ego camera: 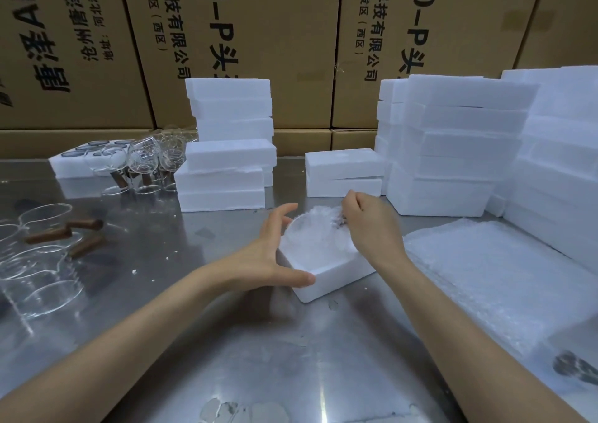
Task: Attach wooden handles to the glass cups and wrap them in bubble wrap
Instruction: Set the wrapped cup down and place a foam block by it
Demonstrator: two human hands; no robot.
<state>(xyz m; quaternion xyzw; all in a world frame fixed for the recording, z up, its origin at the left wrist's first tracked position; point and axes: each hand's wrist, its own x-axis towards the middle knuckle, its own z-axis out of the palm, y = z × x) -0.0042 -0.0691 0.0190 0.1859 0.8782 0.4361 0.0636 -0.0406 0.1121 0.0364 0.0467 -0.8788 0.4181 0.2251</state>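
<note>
A white foam tray (326, 282) lies in the middle of the metal table (226, 341). A bubble-wrapped glass cup (315, 228) sits in its round hollow. My left hand (275, 254) is spread beside the tray's left edge, thumb on the front corner, fingers curved over the cup's rim without gripping. My right hand (369, 225) is bunched over the cup's right side and pinches the bubble wrap there. Clear glass cups with brown wooden handles (58, 233) lie at the left. More cups (142, 164) stand at the back left.
A stack of bubble wrap sheets (498, 280) lies at the right. Stacks of white foam boxes (226, 151) (453, 144) (343, 172) stand behind and right of the tray. Cardboard cartons (259, 34) wall off the back.
</note>
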